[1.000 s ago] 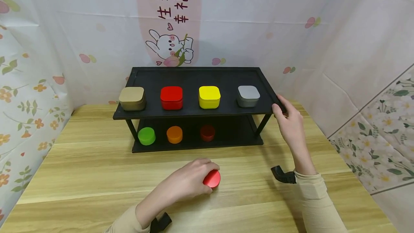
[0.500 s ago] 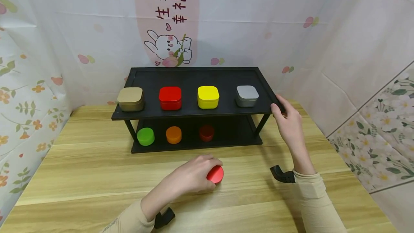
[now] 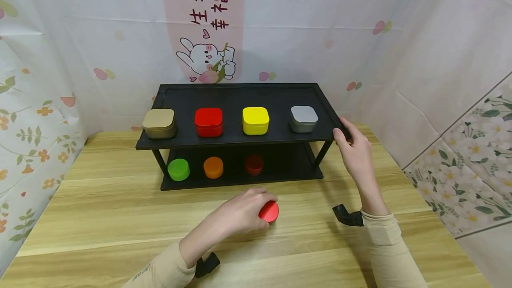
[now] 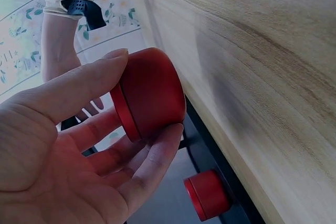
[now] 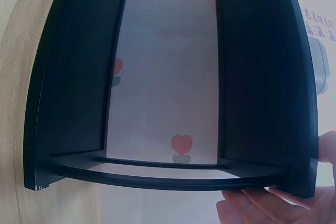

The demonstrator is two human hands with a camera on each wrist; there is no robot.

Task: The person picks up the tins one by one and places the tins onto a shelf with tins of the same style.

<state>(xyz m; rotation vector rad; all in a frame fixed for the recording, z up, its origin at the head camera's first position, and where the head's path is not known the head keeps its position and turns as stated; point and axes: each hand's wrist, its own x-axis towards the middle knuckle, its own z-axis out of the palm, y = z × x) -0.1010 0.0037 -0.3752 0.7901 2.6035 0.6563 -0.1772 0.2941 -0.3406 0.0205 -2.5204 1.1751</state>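
My left hand grips a small round red tin in front of the black two-tier shelf. In the left wrist view, thumb and fingers wrap around this tin, close over the table. My right hand holds the right end of the shelf's upper tier. Seen from the right wrist, its fingers curl under that end. On the lower tier stand round tins: green, orange and dark red. To the right of the dark red one, the lower tier is bare.
Square tins line the upper tier's front: gold, red, yellow and grey. The shelf stands on a wooden table against a patterned cloth backdrop. Both wrists wear a black camera mount.
My left hand has moved the red round tin slightly right and toward the shelf. My right hand keeps its hold on the shelf; the whole scene shifts slightly left in view.
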